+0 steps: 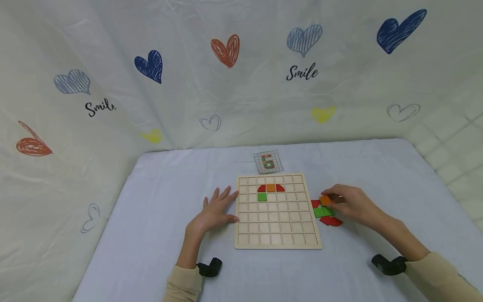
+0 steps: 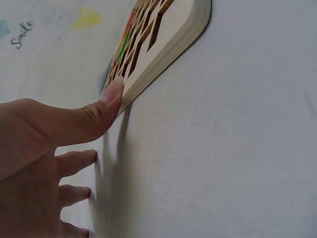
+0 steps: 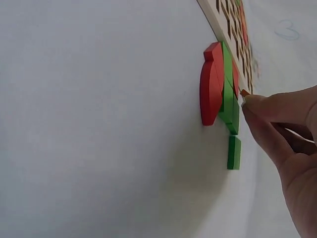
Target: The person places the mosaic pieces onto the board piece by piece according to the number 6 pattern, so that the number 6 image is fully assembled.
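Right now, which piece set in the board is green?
The green square directly under the left red piece. That red piece, the orange square and the right red piece form the row above.

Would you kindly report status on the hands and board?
Left hand touching edge of board. Right hand pinching orange tile. Four tiles set in board. No obstruction visible.

A pale sheet [image 1: 181,96] with hearts [image 1: 225,51] and 2 "Smile" scripts [image 1: 302,72] backs the white-covered table [image 1: 158,201].
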A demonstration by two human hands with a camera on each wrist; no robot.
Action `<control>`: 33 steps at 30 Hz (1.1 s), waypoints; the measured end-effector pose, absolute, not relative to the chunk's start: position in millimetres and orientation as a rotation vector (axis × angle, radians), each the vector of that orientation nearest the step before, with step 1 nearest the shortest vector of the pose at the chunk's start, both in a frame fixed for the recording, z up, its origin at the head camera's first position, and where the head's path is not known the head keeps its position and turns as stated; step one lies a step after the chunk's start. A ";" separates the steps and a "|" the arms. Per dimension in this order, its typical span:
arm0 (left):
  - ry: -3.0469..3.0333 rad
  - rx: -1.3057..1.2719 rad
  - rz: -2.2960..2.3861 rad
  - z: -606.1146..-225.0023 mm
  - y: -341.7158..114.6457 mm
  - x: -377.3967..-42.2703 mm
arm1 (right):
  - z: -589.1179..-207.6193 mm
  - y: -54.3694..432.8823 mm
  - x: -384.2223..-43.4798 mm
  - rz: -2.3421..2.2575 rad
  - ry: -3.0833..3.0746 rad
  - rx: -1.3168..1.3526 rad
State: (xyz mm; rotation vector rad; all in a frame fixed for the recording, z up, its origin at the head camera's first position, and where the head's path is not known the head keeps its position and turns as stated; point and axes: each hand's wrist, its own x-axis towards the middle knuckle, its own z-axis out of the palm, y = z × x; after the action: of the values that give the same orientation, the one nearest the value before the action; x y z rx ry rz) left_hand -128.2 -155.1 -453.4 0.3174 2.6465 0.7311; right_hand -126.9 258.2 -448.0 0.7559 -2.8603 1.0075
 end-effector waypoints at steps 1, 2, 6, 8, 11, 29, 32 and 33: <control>2.647 0.316 0.729 -453.4 -155.0 -128.1 | -447.2 256.4 -126.9 1.008 -2.868 0.751; 2.647 0.316 0.730 -453.5 -154.9 -128.0 | -446.2 254.5 -126.8 0.998 -2.876 0.744; 2.647 0.309 0.738 -452.2 -154.0 -127.5 | -443.6 245.7 -128.2 0.946 -2.909 0.743; 2.646 0.306 0.741 -451.3 -153.4 -127.3 | -443.1 241.0 -129.2 0.929 -2.927 0.744; 2.645 0.304 0.743 -450.4 -152.8 -127.1 | -443.6 234.4 -130.4 0.929 -2.930 0.760; 2.650 0.313 0.722 -449.9 -153.8 -127.5 | -444.7 204.7 -139.8 0.986 -2.900 0.864; 2.650 0.312 0.718 -450.5 -154.2 -127.6 | -445.4 199.6 -141.2 0.998 -2.880 0.880; 2.651 0.313 0.721 -450.6 -154.1 -127.8 | -445.9 198.0 -141.7 1.002 -2.872 0.885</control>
State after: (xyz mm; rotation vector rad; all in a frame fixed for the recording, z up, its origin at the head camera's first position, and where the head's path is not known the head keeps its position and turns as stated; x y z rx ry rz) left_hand -127.8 -154.1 -450.6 0.3128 2.6508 0.7213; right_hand -141.7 198.0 -445.9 0.8846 -2.8719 1.0024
